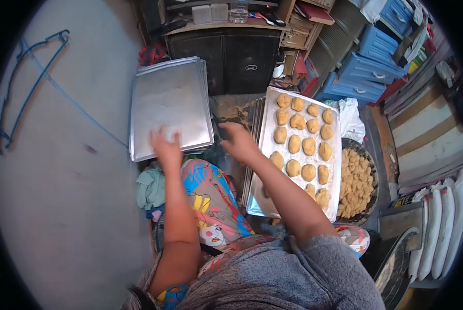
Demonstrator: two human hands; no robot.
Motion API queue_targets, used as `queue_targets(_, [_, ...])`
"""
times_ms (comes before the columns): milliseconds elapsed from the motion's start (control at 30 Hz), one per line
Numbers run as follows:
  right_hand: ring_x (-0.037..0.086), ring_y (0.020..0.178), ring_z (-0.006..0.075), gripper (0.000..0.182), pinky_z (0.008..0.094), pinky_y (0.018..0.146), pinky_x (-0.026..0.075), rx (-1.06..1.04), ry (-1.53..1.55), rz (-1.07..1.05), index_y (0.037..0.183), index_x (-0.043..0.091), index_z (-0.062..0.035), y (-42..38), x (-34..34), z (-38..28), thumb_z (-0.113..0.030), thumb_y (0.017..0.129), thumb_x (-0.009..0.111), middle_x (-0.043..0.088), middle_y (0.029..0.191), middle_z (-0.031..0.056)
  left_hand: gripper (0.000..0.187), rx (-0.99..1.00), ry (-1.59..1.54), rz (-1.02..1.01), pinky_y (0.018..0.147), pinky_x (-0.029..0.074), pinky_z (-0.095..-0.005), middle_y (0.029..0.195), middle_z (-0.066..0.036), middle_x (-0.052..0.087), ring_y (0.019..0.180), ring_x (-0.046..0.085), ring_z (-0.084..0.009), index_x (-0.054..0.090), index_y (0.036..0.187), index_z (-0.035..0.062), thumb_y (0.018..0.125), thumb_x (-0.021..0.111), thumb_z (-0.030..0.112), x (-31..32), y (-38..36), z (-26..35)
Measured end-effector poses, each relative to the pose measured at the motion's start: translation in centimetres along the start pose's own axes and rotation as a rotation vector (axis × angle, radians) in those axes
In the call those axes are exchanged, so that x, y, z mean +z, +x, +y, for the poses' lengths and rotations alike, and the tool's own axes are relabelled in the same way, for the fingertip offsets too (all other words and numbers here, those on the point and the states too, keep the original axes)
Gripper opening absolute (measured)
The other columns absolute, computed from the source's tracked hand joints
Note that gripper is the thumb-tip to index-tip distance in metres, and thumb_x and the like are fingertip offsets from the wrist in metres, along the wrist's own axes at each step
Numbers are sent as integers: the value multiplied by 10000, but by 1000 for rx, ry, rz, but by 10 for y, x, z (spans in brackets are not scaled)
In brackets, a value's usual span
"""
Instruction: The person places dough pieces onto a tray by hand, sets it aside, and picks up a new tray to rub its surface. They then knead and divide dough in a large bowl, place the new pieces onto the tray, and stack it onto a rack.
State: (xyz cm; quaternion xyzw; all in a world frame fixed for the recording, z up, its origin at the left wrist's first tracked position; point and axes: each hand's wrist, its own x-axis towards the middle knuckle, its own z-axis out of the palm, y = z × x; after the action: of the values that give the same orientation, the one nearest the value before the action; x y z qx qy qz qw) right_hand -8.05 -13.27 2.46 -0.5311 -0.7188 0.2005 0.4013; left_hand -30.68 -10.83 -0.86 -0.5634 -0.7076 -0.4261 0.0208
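Observation:
My left hand (165,146) lies with spread fingers over the near edge of a stack of bare metal baking trays (172,95). To its right, my right hand (237,141) hovers near the stack's right side, thumb and forefinger apart and nothing between them. My right forearm passes over the left edge of a baking tray (333,206) that bears rows of rounded dough pieces (309,146). More trays show stacked beneath this one. Beside it on the right, a round dark basin (375,181) holds a heap of dough lumps (353,191).
A black cabinet (200,54) stands ahead, with a shelf of books beside it. Blue drawers (371,67) are at the upper right, and a white plastic bag (351,119) lies below them. Green cloth (150,188) sits by my left knee. A hanger (32,88) hangs on the left wall.

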Motion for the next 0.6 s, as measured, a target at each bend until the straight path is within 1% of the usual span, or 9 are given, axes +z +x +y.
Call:
queue_targets(33, [570, 1034, 369, 438, 424, 921, 454, -38, -50, 10, 1178, 543, -19, 10, 31, 9, -159, 778, 650, 554, 1139, 223, 650, -130, 193, 31, 1035, 332, -487, 1361, -253, 404, 1286, 364, -394, 441, 1331, 77, 796, 693, 346, -6, 10, -33])
queue_targets(100, [548, 1074, 414, 558, 437, 948, 446, 370, -76, -105, 1245, 489, -7, 26, 72, 15, -285, 797, 672, 478, 1245, 258, 725, -447, 279, -39, 1030, 344, -491, 1361, -253, 404, 1290, 362, -383, 413, 1354, 65, 777, 706, 391, -32, 26, -74])
queue_targets(167, [540, 1082, 435, 556, 450, 942, 450, 535, -19, -214, 1232, 501, 1, 28, 93, 14, -349, 827, 649, 446, 1276, 275, 719, -342, 243, -11, 1008, 379, -453, 1301, -244, 480, 1237, 432, -382, 448, 1305, -22, 767, 718, 371, -23, 28, -154])
queue_targets(200, [544, 1084, 424, 554, 448, 938, 453, 528, -49, -263, 1221, 505, 7, 26, 99, 13, -366, 834, 638, 444, 1279, 274, 669, -329, 246, -181, 974, 403, -448, 1268, -253, 505, 1178, 477, -400, 485, 1264, -37, 765, 722, 340, -27, 32, -180])
queue_targets(233, [547, 1087, 414, 554, 447, 934, 457, 524, -79, -318, 1209, 510, 13, 25, 103, 13, -383, 840, 628, 442, 1283, 274, 619, -318, 254, -354, 940, 427, -443, 1235, -262, 531, 1119, 522, -418, 523, 1223, -52, 764, 727, 310, -29, 35, -194])
queue_targets(367, [547, 1083, 422, 629, 427, 937, 454, 541, 43, -232, 1227, 502, 26, 31, 112, 25, -332, 751, 704, 489, 1229, 311, 496, -236, 234, -268, 865, 460, -444, 1097, -265, 597, 963, 601, -402, 577, 1132, -64, 760, 723, 230, -25, 26, -193])
queue_targets(467, [542, 1118, 395, 677, 405, 951, 438, 707, 301, -127, 1247, 473, 44, 36, 96, 19, -282, 710, 725, 528, 1215, 285, 441, -239, -40, 3, 693, 503, -388, 968, -199, 629, 774, 629, -286, 579, 1094, -73, 772, 713, 198, -11, 37, -209])
queue_targets(533, [567, 1068, 355, 661, 404, 936, 429, 864, 415, -69, 1250, 466, 54, 40, 85, 7, -223, 707, 721, 607, 1110, 216, 328, -809, -528, -101, 523, 470, -284, 856, -112, 620, 649, 587, -163, 581, 1045, -38, 826, 667, 190, -26, 47, -195])
queue_targets(600, [574, 1023, 344, 617, 417, 919, 432, 854, 586, -46, 1242, 483, 36, 42, 107, 43, -204, 720, 710, 616, 1064, 195, 293, -859, -762, -162, 478, 436, -245, 857, -92, 615, 611, 566, -135, 572, 1038, -18, 852, 645, 196, -34, 49, -201])
